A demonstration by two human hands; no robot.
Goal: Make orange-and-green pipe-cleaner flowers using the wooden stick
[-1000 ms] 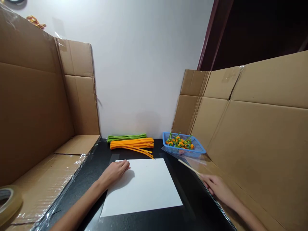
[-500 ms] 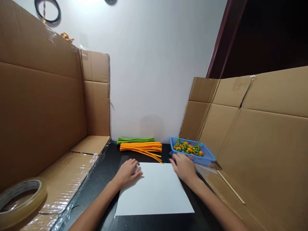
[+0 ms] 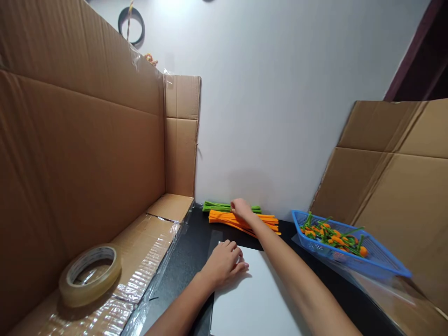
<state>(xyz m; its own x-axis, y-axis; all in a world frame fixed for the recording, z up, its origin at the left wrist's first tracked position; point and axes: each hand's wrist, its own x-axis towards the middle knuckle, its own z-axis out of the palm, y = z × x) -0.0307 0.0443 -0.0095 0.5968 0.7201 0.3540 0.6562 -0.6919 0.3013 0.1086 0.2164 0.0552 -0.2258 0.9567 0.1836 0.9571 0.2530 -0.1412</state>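
Observation:
My right hand (image 3: 241, 210) reaches forward and rests on a bundle of orange pipe cleaners (image 3: 245, 222), its fingers over the strands. Whether it grips any is hidden. Just behind lies a thinner bundle of green pipe cleaners (image 3: 231, 206). My left hand (image 3: 224, 263) rests on the upper edge of a white sheet of paper or card (image 3: 255, 298), holding nothing. A blue plastic basket (image 3: 350, 247) to the right holds several orange-and-green pipe-cleaner flowers (image 3: 331, 234).
The black tabletop (image 3: 182, 275) is bordered on the left and right by cardboard panels (image 3: 87, 149), with a white wall behind. A roll of clear tape (image 3: 90, 276) lies on the left cardboard, and clear plastic film covers some of the panels.
My right hand has let go of a thin wooden stick, which was left on the right cardboard, and moved forward to the orange bundle. The whole scene has shifted right in view.

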